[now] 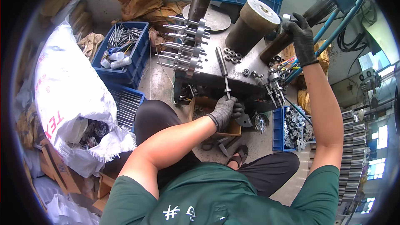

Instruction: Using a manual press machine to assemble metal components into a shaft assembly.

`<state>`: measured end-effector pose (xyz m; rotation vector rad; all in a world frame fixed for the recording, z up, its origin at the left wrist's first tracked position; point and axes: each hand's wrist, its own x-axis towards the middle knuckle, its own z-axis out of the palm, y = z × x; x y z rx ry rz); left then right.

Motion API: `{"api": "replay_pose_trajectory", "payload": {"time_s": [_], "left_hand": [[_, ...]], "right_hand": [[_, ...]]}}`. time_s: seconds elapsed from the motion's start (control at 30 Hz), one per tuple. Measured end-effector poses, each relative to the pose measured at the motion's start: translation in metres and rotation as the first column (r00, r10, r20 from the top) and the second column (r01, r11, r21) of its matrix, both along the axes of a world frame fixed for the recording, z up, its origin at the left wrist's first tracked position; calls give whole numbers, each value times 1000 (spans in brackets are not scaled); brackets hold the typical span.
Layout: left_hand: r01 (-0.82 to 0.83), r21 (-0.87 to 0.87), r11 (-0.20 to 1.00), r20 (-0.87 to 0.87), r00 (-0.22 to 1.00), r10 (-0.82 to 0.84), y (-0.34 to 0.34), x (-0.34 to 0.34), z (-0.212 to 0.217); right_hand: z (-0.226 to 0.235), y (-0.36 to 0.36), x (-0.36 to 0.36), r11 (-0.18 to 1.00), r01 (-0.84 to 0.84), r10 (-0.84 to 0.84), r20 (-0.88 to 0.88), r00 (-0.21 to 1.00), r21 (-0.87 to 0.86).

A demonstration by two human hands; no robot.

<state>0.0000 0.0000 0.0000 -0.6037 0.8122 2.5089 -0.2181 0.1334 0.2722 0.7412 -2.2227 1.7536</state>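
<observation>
My left hand (226,113), in a dark grey glove, is closed on the lower end of a slim metal shaft (227,85). A collar sits low on that shaft, and its upper end meets a darker rod (221,61) over the steel table (208,60). I cannot tell whether the two are joined. Raised at the right, my gloved right hand (302,37) has its fingers bent around a small pale metal ring (286,18), beside a thick steel post (278,46). Its palm side is hidden. Several small bearings (232,55) lie between the hands, below a large upright cylinder (253,25).
Shafts with round discs (189,48) stand in a row at the table's left. More shafts (275,81) lie at its right corner. Blue crates (139,58) of parts stand left; another crate (278,131) is lower right. A white sack (68,87) bulges at far left.
</observation>
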Motion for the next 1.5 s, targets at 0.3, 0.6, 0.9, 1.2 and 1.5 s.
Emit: {"api": "replay_pose_trajectory", "payload": {"time_s": [0.3, 0.6, 0.9, 1.2, 1.5], "left_hand": [[-144, 78, 987, -57, 987, 148, -12, -21, 22], [-136, 84, 987, -100, 985, 144, -19, -36, -2], [-85, -195, 977, -171, 984, 52, -32, -41, 6], [-86, -531, 843, -307, 947, -96, -45, -40, -1], [-635, -640, 433, -750, 638, -173, -44, -18, 47]], "right_hand": [[7, -26, -46, 777, 299, -143, -307, 941, 554], [20, -62, -70, 610, 375, -155, -359, 920, 698], [28, -34, -20, 604, 405, -105, -435, 894, 687], [40, 103, 167, 123, 346, 301, -367, 880, 930], [12, 227, 283, 282, 224, -118, -198, 973, 933]]}}
